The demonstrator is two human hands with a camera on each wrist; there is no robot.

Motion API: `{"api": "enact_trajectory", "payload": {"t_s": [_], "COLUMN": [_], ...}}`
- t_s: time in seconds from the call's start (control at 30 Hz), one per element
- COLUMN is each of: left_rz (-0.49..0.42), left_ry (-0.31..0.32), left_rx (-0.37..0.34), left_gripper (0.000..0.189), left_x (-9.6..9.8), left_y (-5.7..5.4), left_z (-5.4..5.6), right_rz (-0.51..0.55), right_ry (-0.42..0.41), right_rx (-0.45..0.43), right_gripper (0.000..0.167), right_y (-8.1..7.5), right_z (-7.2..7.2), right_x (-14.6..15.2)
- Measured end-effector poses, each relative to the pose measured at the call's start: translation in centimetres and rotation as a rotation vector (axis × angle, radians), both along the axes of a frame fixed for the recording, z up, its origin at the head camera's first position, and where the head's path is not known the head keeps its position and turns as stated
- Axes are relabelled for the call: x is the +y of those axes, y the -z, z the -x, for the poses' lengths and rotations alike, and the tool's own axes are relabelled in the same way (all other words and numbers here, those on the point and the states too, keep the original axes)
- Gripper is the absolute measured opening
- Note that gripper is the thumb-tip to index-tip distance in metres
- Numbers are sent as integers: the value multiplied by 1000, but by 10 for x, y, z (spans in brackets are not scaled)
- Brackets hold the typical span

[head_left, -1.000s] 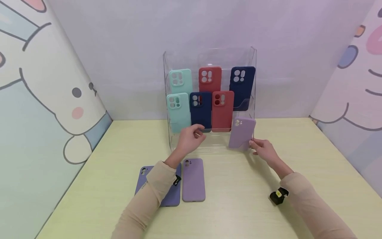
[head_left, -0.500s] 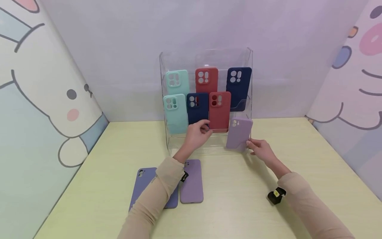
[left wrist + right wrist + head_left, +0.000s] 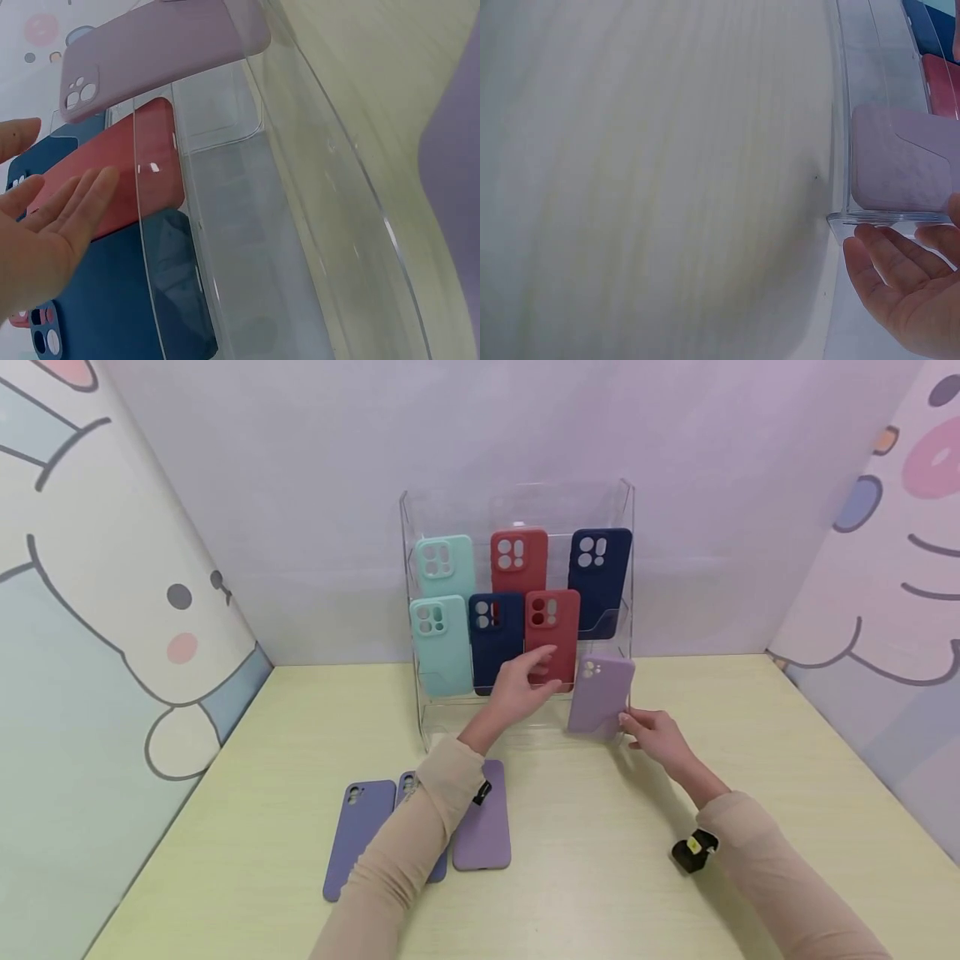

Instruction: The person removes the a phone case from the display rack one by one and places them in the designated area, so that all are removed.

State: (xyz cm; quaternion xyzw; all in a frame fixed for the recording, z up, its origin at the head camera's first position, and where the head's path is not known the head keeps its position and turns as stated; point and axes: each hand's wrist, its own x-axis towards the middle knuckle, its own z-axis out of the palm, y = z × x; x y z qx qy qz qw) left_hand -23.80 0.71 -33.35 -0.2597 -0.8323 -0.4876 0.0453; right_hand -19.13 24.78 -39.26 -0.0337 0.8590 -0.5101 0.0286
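A clear acrylic display stand (image 3: pixel 517 717) holds several phone cases in tiers. My left hand (image 3: pixel 519 687) hovers with parted, relaxed fingers before the front red phone case (image 3: pixel 551 635), nothing in its grasp; the left wrist view also shows those fingers (image 3: pixel 79 202) over the red case. To its left stands a navy phone case (image 3: pixel 497 647). In the stand's lowest tier at the right leans a lilac phone case (image 3: pixel 602 693). At its lower right corner my right hand (image 3: pixel 662 745) grips the stand's side edge; the thumb, partly cut off in the right wrist view, is close to the lilac case (image 3: pixel 900 161).
Two bluish-purple phone cases, one at the left (image 3: pixel 358 831) and one mostly under my left sleeve, lie on the table (image 3: pixel 570 877) beside another lilac case (image 3: pixel 491 839). Mint cases (image 3: pixel 442 647) fill the stand's left side. A navy case (image 3: pixel 600 572) stands at upper right.
My left hand has moved right, from the navy case to the front red case, and its fingers have spread. The right hand stays at the stand's edge. The head view has shifted slightly.
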Motion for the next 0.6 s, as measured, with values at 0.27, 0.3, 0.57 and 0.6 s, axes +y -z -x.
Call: {"api": "enact_trajectory", "payload": {"t_s": [0.27,0.3,0.57,0.6], "left_rz": [19,23,41,42], "left_ry": [66,68,99,105], "left_rx": [77,81,105,106], "left_gripper": [55,55,54,53], "left_x": [12,14,26,28], "left_y": [1,1,1,1], "left_z": [7,8,14,15], "right_rz": [-8,-6,0,-2], "right_ry": [1,-1,4,4], "right_rx": [9,8,3,3], "right_gripper": [44,44,44,44], "right_y": [2,2,1,1], "right_z": [2,2,1,1], "right_x": [1,1,0,0]}}
